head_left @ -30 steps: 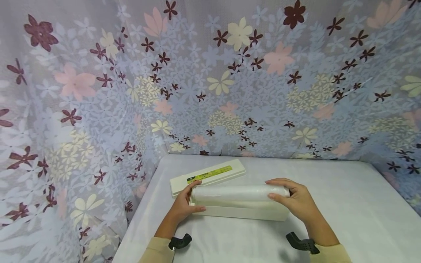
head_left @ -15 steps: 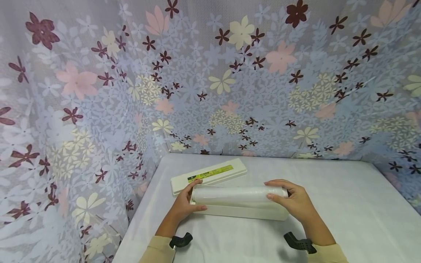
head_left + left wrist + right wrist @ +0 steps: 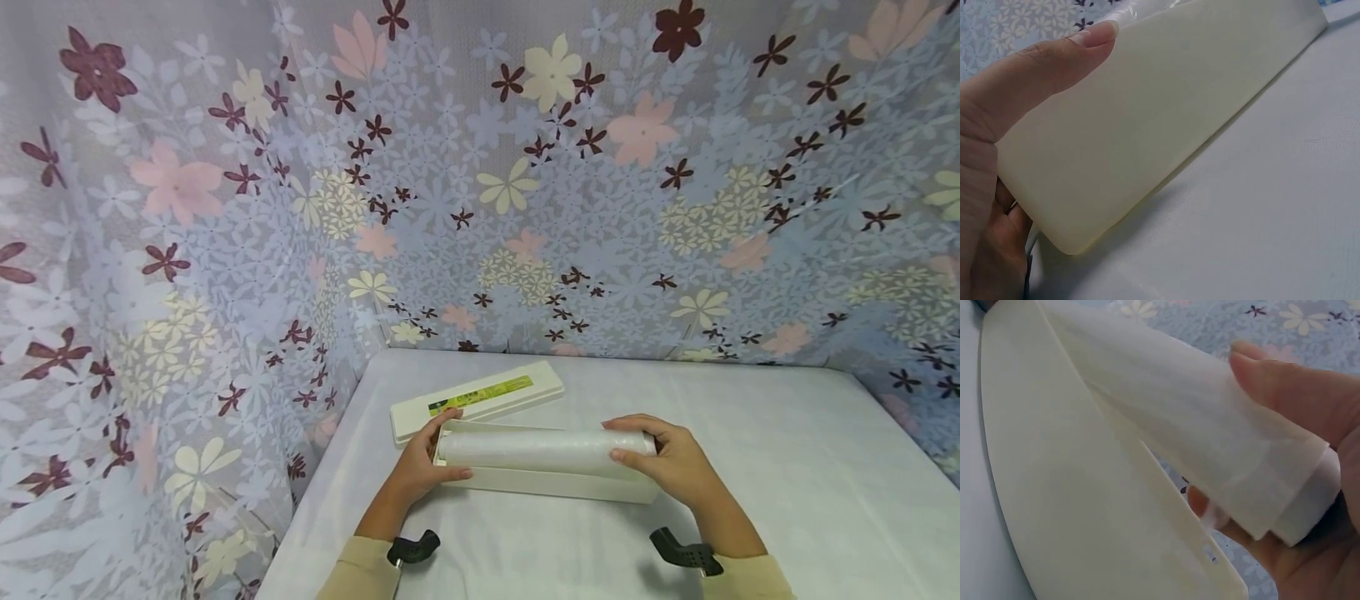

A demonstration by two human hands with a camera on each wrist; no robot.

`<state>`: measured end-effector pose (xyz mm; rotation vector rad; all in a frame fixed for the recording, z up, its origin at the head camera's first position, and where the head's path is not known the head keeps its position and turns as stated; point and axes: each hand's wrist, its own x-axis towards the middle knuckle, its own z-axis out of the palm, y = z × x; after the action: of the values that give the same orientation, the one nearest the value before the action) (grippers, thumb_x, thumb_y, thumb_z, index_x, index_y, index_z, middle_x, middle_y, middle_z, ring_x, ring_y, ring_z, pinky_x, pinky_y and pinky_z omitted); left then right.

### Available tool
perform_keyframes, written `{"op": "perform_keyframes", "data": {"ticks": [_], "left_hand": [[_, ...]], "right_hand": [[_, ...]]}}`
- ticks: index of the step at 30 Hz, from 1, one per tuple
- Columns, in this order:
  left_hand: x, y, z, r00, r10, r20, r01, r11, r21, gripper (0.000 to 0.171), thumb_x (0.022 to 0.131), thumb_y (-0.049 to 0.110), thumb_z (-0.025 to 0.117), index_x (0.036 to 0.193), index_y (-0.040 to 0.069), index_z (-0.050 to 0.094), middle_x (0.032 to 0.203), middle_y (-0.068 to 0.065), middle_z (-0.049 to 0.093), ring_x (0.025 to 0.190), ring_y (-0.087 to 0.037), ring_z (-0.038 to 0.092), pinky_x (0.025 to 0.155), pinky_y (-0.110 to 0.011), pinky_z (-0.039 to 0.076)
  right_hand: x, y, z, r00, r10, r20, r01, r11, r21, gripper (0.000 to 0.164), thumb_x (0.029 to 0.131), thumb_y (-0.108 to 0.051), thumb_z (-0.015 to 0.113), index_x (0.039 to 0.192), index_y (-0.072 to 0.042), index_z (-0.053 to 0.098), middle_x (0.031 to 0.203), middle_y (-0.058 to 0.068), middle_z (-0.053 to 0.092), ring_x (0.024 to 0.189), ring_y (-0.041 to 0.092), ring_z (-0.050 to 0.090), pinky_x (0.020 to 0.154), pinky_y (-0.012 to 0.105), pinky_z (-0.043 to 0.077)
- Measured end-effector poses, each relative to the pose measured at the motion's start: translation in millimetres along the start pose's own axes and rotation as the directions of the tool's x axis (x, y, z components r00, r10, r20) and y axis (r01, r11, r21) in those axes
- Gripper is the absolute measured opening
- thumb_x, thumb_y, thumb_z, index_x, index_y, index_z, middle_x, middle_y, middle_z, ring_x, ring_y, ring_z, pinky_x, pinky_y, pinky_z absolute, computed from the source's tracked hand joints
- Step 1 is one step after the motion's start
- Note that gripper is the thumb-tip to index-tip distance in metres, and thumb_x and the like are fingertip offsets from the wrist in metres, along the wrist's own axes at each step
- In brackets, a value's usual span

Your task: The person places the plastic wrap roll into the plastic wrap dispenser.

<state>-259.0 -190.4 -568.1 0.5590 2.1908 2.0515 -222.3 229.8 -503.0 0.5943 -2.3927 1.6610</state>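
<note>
mostly floral curtain (image 3: 615, 225), box (image 3: 547, 484) on table (image 3: 795, 450)

roll (image 3: 1147, 9): mostly behind box (image 3: 1172, 106), left wrist view | label (image 3: 482, 395): print illegible

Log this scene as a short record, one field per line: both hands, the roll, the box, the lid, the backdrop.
Left hand: left hand grips the left end of the cream box
Right hand: right hand holds the right end of the plastic film roll
Roll: tilted, right end raised above the box
Box: lidless, on white cloth
Lid: cream lid behind the box, yellow-green label up
Backdrop: floral curtain
</note>
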Motion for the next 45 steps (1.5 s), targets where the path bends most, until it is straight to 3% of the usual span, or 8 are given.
{"op": "perform_keyframes", "data": {"ticks": [7, 16, 21, 34, 39, 45], "left_hand": [[-0.4, -4.3, -1.6, 1.000, 0.008, 0.004, -0.008, 1.000, -0.007, 0.099, 0.076, 0.000, 0.094, 0.160, 0.008, 0.043, 0.165, -0.012, 0.035, 0.130, -0.029, 0.053, 0.095, -0.035, 0.055], [-1.4, -1.6, -1.1, 1.000, 0.005, -0.009, -0.004, 0.999, 0.036, 0.098, 0.075, 0.005, 0.097, 0.159, 0.012, 0.046, 0.165, -0.011, 0.036, 0.131, -0.029, 0.052, 0.096, -0.034, 0.053], [-0.4, -0.7, -1.5, 1.000, 0.006, -0.006, -0.006, 1.000, 0.028, 0.098, 0.075, 0.005, 0.097, 0.158, 0.012, 0.047, 0.164, -0.012, 0.038, 0.129, -0.031, 0.054, 0.094, -0.035, 0.055], [-0.7, 3.9, -1.2, 1.000, -0.010, -0.011, 0.010, 1.000, 0.029, 0.098, 0.075, 0.002, 0.095, 0.159, 0.012, 0.045, 0.166, -0.009, 0.035, 0.135, -0.033, 0.049, 0.096, -0.033, 0.053], [-1.0, 2.3, -1.1, 0.999, -0.026, -0.020, 0.027, 0.999, 0.042, 0.099, 0.075, 0.004, 0.097, 0.159, 0.015, 0.046, 0.165, -0.006, 0.037, 0.135, -0.031, 0.049, 0.097, -0.033, 0.053], [-0.9, 2.6, -0.5, 0.999, -0.036, -0.025, 0.038, 0.998, 0.053, 0.099, 0.075, 0.007, 0.097, 0.159, 0.015, 0.046, 0.164, -0.007, 0.038, 0.132, -0.031, 0.051, 0.097, -0.036, 0.054]], "right_hand": [[2, 14, -4, 0.995, 0.062, 0.078, -0.060, 0.998, -0.029, 0.038, 0.088, -0.017, 0.089, 0.124, -0.012, 0.078, 0.127, 0.008, 0.071, 0.104, 0.022, 0.068, 0.078, 0.034, 0.058], [1, 25, -5, 0.992, -0.043, 0.121, 0.048, 0.998, -0.039, 0.038, 0.086, -0.011, 0.088, 0.123, -0.009, 0.078, 0.123, 0.007, 0.072, 0.108, 0.019, 0.067, 0.081, 0.030, 0.058], [2, 27, -5, 0.987, -0.054, 0.152, 0.065, 0.996, -0.066, 0.040, 0.085, -0.011, 0.089, 0.123, -0.007, 0.078, 0.123, 0.006, 0.072, 0.108, 0.017, 0.067, 0.083, 0.028, 0.058], [6, 27, -3, 0.988, -0.041, 0.150, 0.071, 0.976, -0.204, 0.041, 0.080, -0.012, 0.092, 0.119, -0.014, 0.080, 0.121, -0.002, 0.074, 0.112, 0.017, 0.067, 0.090, 0.025, 0.055], [7, 25, -3, 0.987, -0.004, 0.158, 0.037, 0.978, -0.204, 0.040, 0.080, -0.012, 0.092, 0.118, -0.015, 0.081, 0.121, -0.002, 0.074, 0.113, 0.018, 0.067, 0.091, 0.027, 0.055], [7, 24, -3, 0.988, -0.016, 0.153, 0.048, 0.976, -0.211, 0.039, 0.079, -0.010, 0.093, 0.116, -0.014, 0.081, 0.119, -0.001, 0.075, 0.111, 0.020, 0.068, 0.088, 0.027, 0.056]]}}
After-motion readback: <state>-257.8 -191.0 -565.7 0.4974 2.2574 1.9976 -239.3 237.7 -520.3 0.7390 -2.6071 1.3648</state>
